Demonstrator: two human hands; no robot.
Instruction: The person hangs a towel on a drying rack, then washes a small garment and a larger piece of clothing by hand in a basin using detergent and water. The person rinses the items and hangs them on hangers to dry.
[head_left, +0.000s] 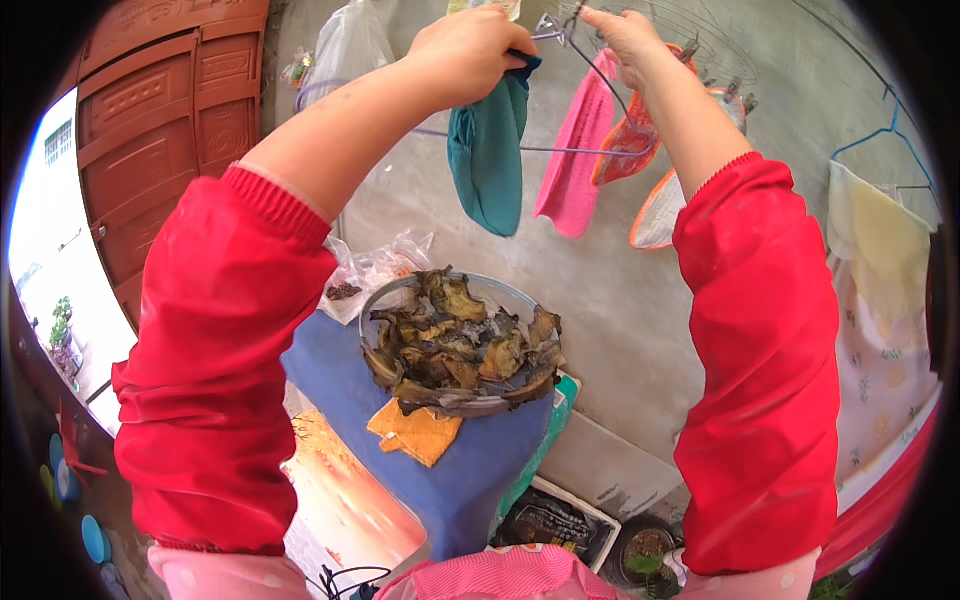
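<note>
Both arms are raised to a purple wire clothes hanger (585, 151) in front of the wall. My left hand (476, 56) grips the top of a teal sock (487, 157), which hangs down over the hanger's left side. Up at the hook, my right hand (630, 45) holds the hanger by its neck with the fingertips; its other fingers are partly hidden. A pink sock (574, 150) hangs beside the teal one, its top close to my right hand. Behind it are orange-trimmed insoles (628, 146), partly covered by my right forearm.
A round tray of dried, curled leaves (457, 345) rests on a blue-covered surface (480, 465), with an orange cloth (416, 433) at its edge. Plastic bags (367, 274) lie behind. A blue hanger (892, 131) carries pale cloth at right. A potted plant (646, 555) stands below.
</note>
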